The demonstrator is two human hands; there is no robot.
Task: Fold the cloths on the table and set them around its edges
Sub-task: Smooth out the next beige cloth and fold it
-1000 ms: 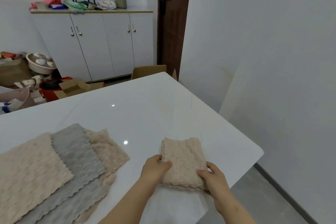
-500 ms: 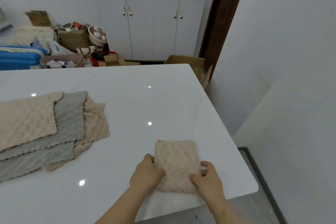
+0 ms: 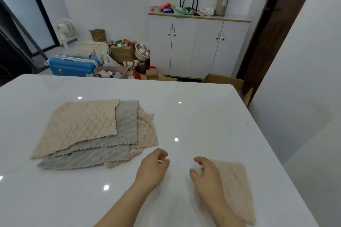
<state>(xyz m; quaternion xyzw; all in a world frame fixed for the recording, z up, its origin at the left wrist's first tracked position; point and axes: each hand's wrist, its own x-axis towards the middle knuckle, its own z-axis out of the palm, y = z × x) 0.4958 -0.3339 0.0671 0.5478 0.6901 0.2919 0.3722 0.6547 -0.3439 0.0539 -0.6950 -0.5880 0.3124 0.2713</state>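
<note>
A folded beige cloth [image 3: 238,188] lies flat near the right edge of the white table [image 3: 203,116], close to the near corner. My right hand [image 3: 206,175] hovers over its left side with fingers loosely curled, holding nothing. My left hand [image 3: 153,167] is just left of it above bare tabletop, fingers relaxed and empty. A spread pile of unfolded cloths sits at the left: a beige one [image 3: 81,125] on top, a grey one [image 3: 125,127] under it, and more beige [image 3: 147,132] and grey beneath.
Beyond the table's far edge stand a white cabinet [image 3: 197,46] with clutter on top, a blue suitcase [image 3: 73,67], cardboard boxes [image 3: 223,79] and a fan [image 3: 65,29]. A white wall runs close along the table's right side.
Both hands have let go of the folded beige cloth, which now lies by the right edge. The hands have moved left off it and the view has swung left toward the pile.
</note>
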